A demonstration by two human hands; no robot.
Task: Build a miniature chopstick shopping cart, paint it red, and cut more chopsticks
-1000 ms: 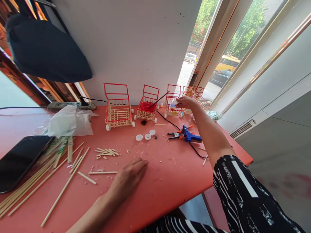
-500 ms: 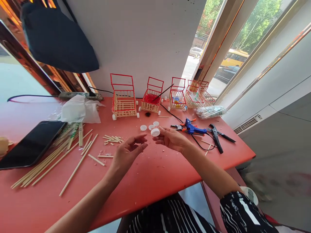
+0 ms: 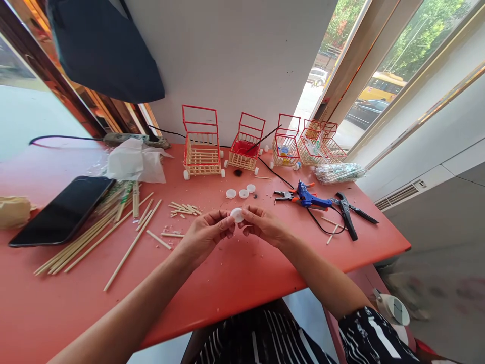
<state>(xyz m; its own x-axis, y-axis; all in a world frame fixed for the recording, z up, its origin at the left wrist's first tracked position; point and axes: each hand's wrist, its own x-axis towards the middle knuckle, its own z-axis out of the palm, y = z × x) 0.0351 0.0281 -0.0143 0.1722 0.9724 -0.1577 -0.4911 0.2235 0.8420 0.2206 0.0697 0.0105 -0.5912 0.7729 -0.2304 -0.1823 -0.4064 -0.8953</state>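
A round white plastic bottle cap (image 3: 237,215) is pinched between both hands above the red table. My left hand (image 3: 210,230) grips its left edge with thumb and fingers. On the opposite edge, my right hand (image 3: 264,225) pinches it the same way. Just beyond the hands lie three more white caps (image 3: 231,193) on the tabletop. Short cut wooden sticks (image 3: 185,209) form a small pile to the left of them. Farther back stands a little cart (image 3: 202,151) made of sticks, with a red handle and white wheels.
Several more stick carts (image 3: 244,151) line the wall. To the right are a blue glue gun (image 3: 312,197) with its cable and black-handled pliers (image 3: 346,215). Long sticks (image 3: 87,237), a black phone (image 3: 62,212) and crumpled white plastic (image 3: 134,161) occupy the left side.
My left hand has come in and taken hold of the cap that my right hand held alone. The cap is slightly lower and nearer me. The view has shifted a little.
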